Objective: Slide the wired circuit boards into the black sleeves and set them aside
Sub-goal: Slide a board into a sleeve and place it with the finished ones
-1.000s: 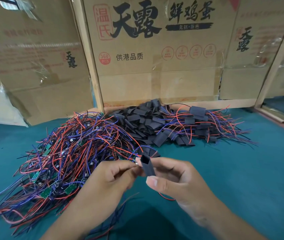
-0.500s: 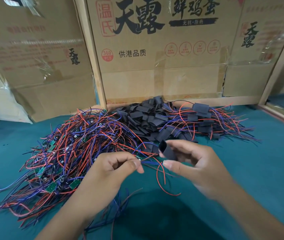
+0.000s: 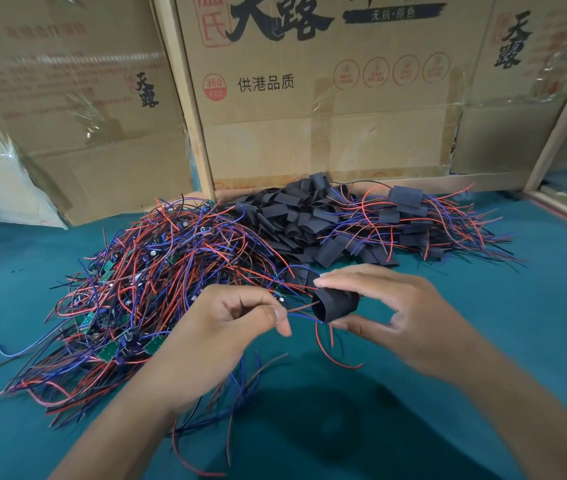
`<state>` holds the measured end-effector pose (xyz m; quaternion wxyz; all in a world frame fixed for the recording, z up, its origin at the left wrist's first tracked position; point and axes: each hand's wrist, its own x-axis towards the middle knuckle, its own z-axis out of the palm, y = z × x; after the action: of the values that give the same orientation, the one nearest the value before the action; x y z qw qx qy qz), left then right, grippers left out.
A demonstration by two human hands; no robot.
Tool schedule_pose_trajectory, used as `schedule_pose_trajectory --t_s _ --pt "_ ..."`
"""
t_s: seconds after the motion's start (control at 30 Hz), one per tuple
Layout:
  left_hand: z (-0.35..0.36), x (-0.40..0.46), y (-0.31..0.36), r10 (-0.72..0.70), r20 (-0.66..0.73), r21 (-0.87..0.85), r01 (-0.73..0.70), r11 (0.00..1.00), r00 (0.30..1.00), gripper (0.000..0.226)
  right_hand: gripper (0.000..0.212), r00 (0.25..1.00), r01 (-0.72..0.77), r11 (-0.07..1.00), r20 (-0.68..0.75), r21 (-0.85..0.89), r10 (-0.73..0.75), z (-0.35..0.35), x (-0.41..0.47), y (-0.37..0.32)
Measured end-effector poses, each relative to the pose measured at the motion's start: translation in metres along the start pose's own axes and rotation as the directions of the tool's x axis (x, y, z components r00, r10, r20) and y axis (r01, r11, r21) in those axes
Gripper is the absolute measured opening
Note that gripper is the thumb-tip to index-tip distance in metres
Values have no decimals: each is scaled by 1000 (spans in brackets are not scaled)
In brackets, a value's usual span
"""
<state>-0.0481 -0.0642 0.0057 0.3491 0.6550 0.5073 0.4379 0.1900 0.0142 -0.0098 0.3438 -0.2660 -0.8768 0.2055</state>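
Taped cardboard boxes [image 3: 327, 109] back a teal felt tabletop [image 3: 517, 306] heaped with tangled red and blue wired boards [image 3: 143, 289] and flat black sleeves [image 3: 296, 220], too many to count. Right hand [image 3: 396, 317] pinches one rounded black sleeve [image 3: 335, 304] between thumb and forefinger; left hand [image 3: 226, 323], just beside it, pinches thin wires [image 3: 301, 308] at its mouth.

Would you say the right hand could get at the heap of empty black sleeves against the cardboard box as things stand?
Probably yes, once freed: the right hand pinches one black sleeve, and the heap of empty black sleeves lies just beyond it on the green mat, with only loose wires in between.
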Motion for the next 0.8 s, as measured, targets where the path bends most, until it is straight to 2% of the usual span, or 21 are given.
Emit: schedule_pose_trajectory --t_s 0.17,0.3,0.43,0.57,0.7,0.8 --pt "0 0 -1 -22 -44 -26 21 999 999 35 43 998 36 999 47 -10 -36 -1 -1 -1" --pt "2 0 1 -7 -53 -15 7 1000 999 25 44 998 26 1000 63 -18 -25 1 -1 -1" --pt "6 0 1 62 -40 142 -56 988 997 23 45 997 8 1000 71 -28 -6 4 -1 -1" --pt "18 2 -7 96 -33 196 -88 977 995 22 46 994 4 996 109 -85 5 13 -2 -3" --pt "30 3 -24 -59 -37 18 60 998 998 13 45 988 15 990 155 -143 8 19 -3 -2" --pt "36 3 -31 -82 6 44 81 996 997 16 43 983 8 992 181 -124 15 21 -3 -1"
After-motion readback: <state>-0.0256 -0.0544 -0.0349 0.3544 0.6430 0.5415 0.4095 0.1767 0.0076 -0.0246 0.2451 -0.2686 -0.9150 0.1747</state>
